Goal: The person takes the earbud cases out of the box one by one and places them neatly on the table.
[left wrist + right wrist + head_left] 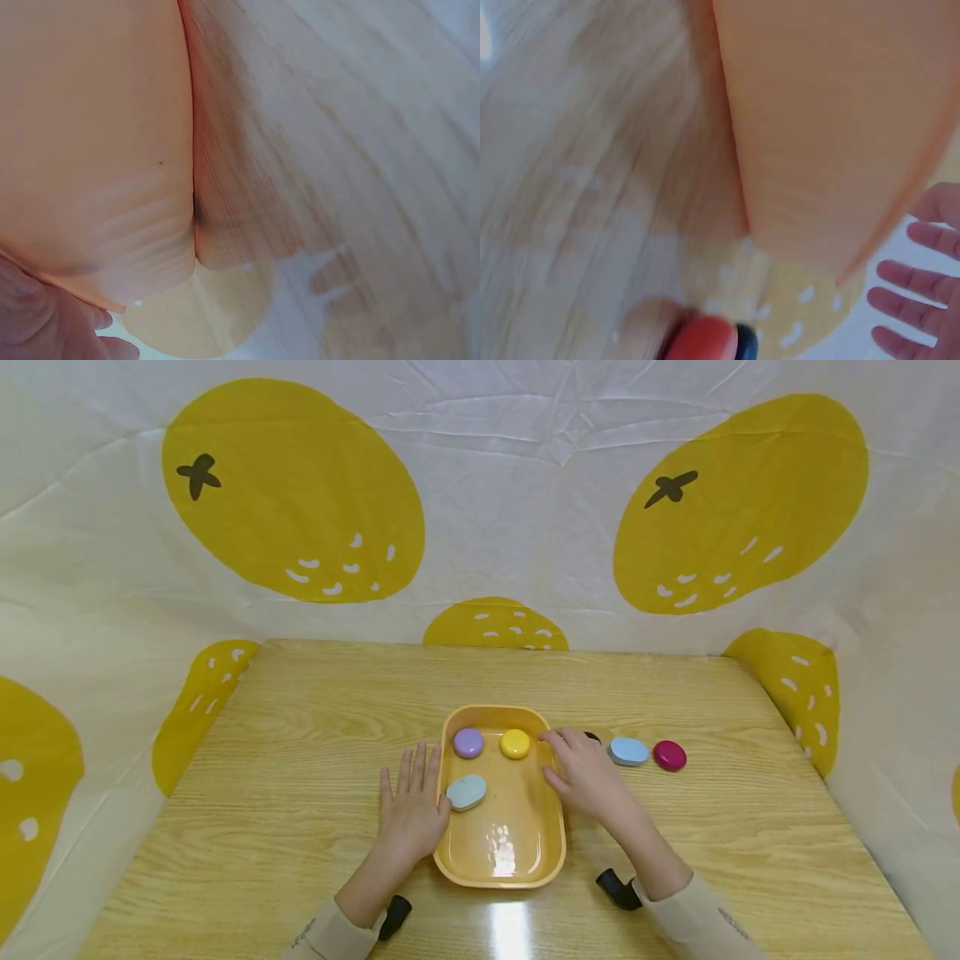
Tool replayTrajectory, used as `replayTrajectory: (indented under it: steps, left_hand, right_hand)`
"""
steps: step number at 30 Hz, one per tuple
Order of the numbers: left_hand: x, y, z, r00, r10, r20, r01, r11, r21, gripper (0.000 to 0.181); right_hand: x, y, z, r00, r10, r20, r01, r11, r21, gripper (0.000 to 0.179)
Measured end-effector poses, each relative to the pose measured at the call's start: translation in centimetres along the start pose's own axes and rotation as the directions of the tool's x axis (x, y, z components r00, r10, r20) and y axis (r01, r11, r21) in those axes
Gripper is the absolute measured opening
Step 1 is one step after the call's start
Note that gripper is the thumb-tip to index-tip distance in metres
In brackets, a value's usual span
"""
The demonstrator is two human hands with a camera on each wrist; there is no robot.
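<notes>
A yellow-orange rectangular tray (525,814) stands in front of me. Inside it lie a purple round piece (468,743), a yellow round piece (515,744) and a pale green oval piece (467,793). My left hand (412,814) is at the tray's left side, fingers straight and thumb at the rim, close to the green piece. Over the right rim my right hand (594,777) hovers with fingers loosely spread, nothing between them. The right wrist view shows those fingers (911,300) beyond the tray wall (817,127).
To the right of my right hand, a light blue oval piece (628,752) and a crimson round piece (670,756) lie on the wooden table (337,693). A black piece (592,737) is mostly hidden behind that hand. A fruit-patterned cloth (517,527) hangs around the table.
</notes>
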State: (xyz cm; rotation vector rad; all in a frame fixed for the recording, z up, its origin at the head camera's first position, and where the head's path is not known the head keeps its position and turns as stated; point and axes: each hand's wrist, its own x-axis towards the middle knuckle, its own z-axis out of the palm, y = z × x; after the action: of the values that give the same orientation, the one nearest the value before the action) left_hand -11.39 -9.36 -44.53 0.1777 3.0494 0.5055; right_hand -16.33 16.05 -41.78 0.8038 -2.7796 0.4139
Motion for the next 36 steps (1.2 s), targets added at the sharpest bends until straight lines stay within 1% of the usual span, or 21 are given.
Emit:
replayTrajectory:
  steps: [2, 5, 8, 11, 13, 16, 21, 25, 30, 36]
  left_hand:
    - [0.0, 0.0, 0.0, 1.000, -0.001, 0.003, 0.001, 1.000, 0.000, 0.065]
    - [0.0, 0.0, 0.0, 1.000, -0.002, 0.006, 0.002, 1.000, 0.003, 0.065]
    - [0.0, 0.0, 0.0, 1.000, -0.001, 0.005, 0.001, 1.000, 0.011, 0.065]
    - [0.0, 0.0, 0.0, 1.000, 0.004, 0.001, -0.004, 1.000, 0.021, 0.066]
    - [0.0, 0.0, 0.0, 1.000, 0.005, -0.001, -0.005, 1.000, 0.023, 0.066]
    - [0.0, 0.0, 0.0, 1.000, 0.006, -0.001, -0.006, 1.000, 0.020, 0.065]
    - [-0.1, 0.0, 0.0, 1.000, 0.003, 0.001, -0.003, 1.000, 0.011, 0.065]
    - [-0.1, 0.0, 0.1, 1.000, -0.003, 0.004, 0.003, 1.000, 0.006, 0.065]
    - [0.0, -0.1, 0.1, 1.000, -0.009, 0.004, 0.009, 1.000, 0.009, 0.065]
    - [0.0, 0.0, 0.1, 1.000, -0.003, 0.000, 0.003, 1.000, 0.008, 0.064]
  right_hand:
    - [0.6, -0.9, 0.6, 0.998, -0.059, 0.005, 0.059, 0.998, 0.008, 0.042]
    - [1.3, -2.2, 1.6, 0.990, -0.132, 0.046, 0.132, 0.991, 0.007, 0.043]
    - [1.8, -3.2, 2.8, 0.974, -0.198, 0.106, 0.201, 0.980, -0.014, 0.044]
    - [2.2, -4.0, 3.9, 0.957, -0.233, 0.172, 0.243, 0.969, -0.040, 0.046]
    - [2.4, -4.3, 4.6, 0.947, -0.242, 0.210, 0.256, 0.966, -0.042, 0.046]
    - [2.6, -4.8, 5.4, 0.936, -0.252, 0.246, 0.267, 0.963, -0.027, 0.046]
    - [2.8, -5.4, 6.0, 0.922, -0.282, 0.265, 0.290, 0.957, 0.009, 0.045]
    - [2.8, -5.7, 6.1, 0.915, -0.304, 0.264, 0.316, 0.949, -0.003, 0.044]
    - [2.9, -5.9, 6.4, 0.917, -0.307, 0.256, 0.325, 0.945, -0.033, 0.044]
    - [2.9, -5.9, 6.4, 0.921, -0.289, 0.260, 0.318, 0.945, -0.075, 0.043]
